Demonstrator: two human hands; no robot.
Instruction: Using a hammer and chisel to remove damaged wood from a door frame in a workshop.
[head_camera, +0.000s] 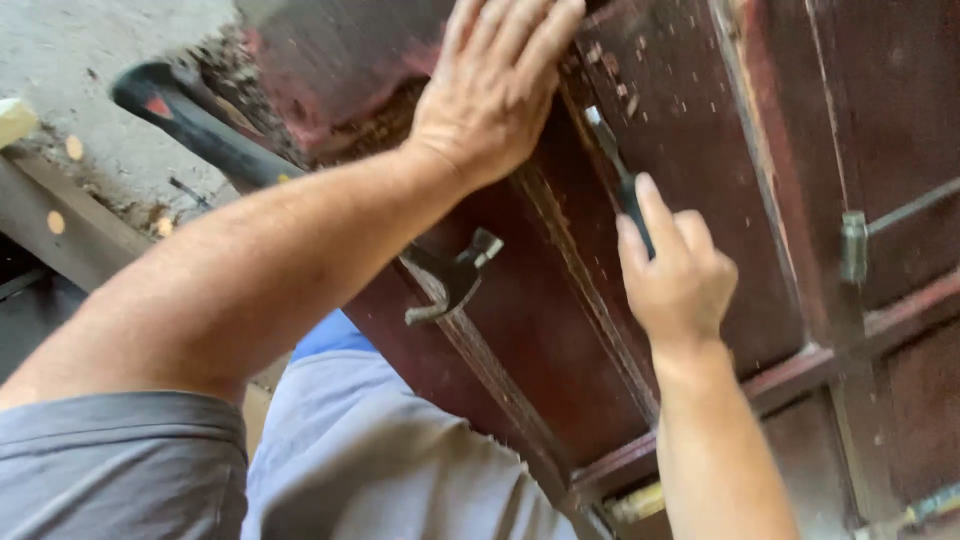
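A dark red, worn wooden door (720, 180) lies tilted in front of me, its panels framed by raised mouldings. My left hand (495, 85) presses flat on the door near its top, fingers together. My right hand (675, 275) is shut on a dark-handled tool (618, 170), a chisel or screwdriver; its metal tip rests in the groove beside a moulding strip. A claw hammer (450, 275) with a black handle lies on the door below my left forearm, its head by the moulding.
A metal bolt (880, 225) is fixed to the door at the right. Grey concrete floor (90, 60) with wood chips and a timber beam (60, 225) lies at the left. My blue-grey trousers (380, 460) show below.
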